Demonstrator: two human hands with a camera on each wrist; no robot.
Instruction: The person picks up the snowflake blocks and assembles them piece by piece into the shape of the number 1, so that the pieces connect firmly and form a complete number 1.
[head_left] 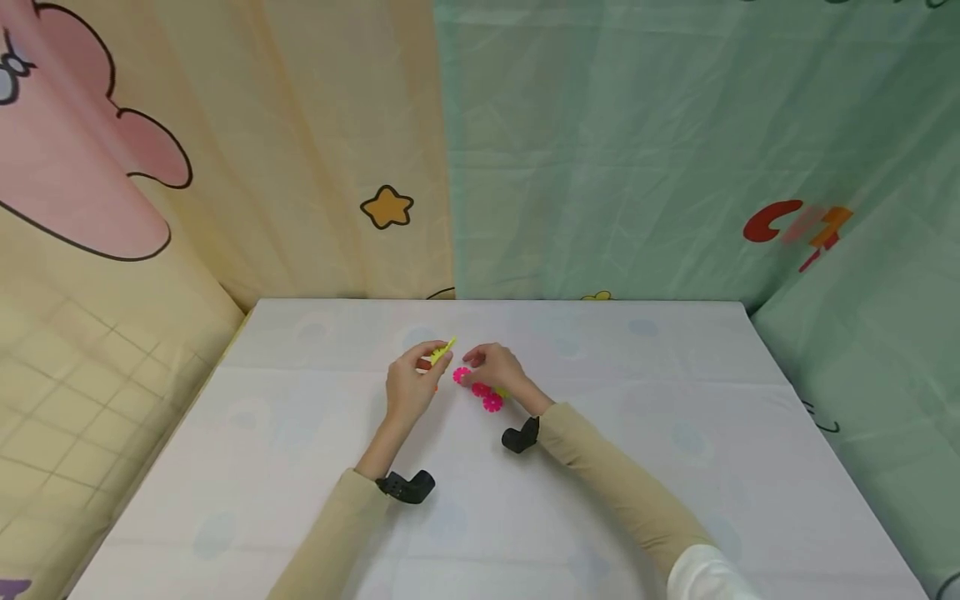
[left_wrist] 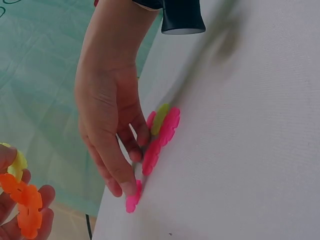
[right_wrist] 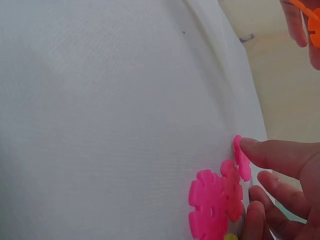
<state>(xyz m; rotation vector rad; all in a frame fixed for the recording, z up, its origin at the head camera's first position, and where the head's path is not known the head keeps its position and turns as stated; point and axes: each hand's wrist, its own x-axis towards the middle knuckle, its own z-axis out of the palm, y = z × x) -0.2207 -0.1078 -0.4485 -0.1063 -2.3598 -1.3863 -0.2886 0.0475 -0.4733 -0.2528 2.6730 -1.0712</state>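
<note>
Over the far middle of the table, my left hand (head_left: 408,383) pinches a yellow notched snowflake disc (head_left: 438,354). Orange notched discs (left_wrist: 29,212) hang with it, apparently joined to it, partly hidden by the fingers. My right hand (head_left: 502,371) is low over the table, its thumb touching a small pink notched disc (right_wrist: 241,157) while the index finger stays apart from it. Beside that hand lie a reddish-pink disc (right_wrist: 232,192), a larger-looking pink disc (right_wrist: 207,205) and a yellow-green disc (left_wrist: 160,119), partly covered by the others.
A white cloth (head_left: 600,500) covers the table, whose far edge meets a printed curtain (head_left: 600,150). Black wrist cameras (head_left: 408,487) sit on both forearms, close above the cloth.
</note>
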